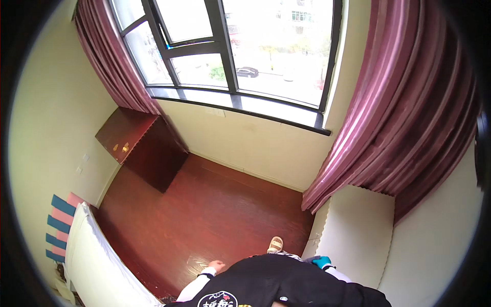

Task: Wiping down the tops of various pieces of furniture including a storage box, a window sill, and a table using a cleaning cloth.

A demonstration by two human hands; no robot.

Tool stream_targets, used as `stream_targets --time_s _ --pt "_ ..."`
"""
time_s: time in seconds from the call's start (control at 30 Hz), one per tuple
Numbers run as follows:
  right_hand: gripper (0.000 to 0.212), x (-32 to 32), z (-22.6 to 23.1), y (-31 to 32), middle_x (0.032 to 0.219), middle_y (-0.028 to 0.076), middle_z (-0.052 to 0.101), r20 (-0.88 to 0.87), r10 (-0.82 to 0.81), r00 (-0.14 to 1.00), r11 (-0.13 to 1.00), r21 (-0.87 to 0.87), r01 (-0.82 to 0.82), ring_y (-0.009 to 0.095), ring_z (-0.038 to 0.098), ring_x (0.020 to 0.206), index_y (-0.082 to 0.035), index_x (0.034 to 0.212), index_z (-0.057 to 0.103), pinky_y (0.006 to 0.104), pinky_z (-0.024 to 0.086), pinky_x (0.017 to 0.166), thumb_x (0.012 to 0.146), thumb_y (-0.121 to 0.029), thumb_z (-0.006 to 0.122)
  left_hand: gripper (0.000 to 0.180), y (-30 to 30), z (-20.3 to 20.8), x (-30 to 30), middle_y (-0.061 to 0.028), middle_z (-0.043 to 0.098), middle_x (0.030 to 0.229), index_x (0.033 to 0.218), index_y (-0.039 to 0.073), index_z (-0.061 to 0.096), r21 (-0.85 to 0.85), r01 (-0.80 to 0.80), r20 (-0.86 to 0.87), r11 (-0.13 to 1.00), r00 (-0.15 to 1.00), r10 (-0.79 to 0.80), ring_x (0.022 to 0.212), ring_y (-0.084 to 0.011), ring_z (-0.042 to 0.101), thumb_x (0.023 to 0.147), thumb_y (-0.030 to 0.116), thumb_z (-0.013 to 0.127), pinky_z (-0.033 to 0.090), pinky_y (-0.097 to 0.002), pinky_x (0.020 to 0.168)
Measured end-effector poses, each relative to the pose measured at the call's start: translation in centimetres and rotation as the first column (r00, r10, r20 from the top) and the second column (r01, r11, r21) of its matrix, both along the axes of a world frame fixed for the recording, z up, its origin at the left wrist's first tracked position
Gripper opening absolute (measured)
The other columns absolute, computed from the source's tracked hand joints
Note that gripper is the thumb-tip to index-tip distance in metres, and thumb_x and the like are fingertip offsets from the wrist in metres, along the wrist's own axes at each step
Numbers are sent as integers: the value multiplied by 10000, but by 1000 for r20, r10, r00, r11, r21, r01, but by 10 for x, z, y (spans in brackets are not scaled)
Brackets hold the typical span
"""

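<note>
My left hand (217, 265) hangs bare beside my body over the wooden floor, fingers loosely curled and nothing visible in it. On the other side, my right hand (322, 262) is covered in teal, which looks like a glove, and is closed at the edge of a grey cloth (310, 259). My dark top hides part of that cloth. The right hand is close to a white cabinet (358, 230). One foot in a beige sandal (276, 244) shows in front of me.
A white-covered bed (97, 256) with a pink and blue headboard (62, 205) stands at left. A dark red cabinet (153, 153) sits in the far left corner. Purple curtains (394, 117) flank the window (225, 51); the right one reaches the white cabinet. Reddish wooden floor (215, 204) lies between.
</note>
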State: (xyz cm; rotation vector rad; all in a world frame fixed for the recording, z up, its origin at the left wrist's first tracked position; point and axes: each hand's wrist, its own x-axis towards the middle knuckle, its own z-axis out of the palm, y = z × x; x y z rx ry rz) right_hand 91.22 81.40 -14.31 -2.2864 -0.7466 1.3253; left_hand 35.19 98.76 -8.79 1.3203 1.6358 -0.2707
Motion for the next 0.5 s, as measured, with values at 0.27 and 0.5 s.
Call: stream_targets --time_s 0.27,0.5 --pt "302 64 51 222 890 117 710 255 -115 960 971 231 55 198 664 772 -13 974 707 348 530 727 744 -199 769 374 187 102 143 -91 658 1063 1233 14 576 31 -316 362 948 888 284 756 -129 620 896 169 619 524 -284 686" --pt "236 68 203 390 933 4 680 -170 -287 943 685 652 326 102 593 825 -11 1004 693 284 497 771 822 -151 746 390 305 70 143 -86 682 997 1226 27 595 -2 -162 301 987 941 155 779 -131 631 870 178 642 521 -289 727"
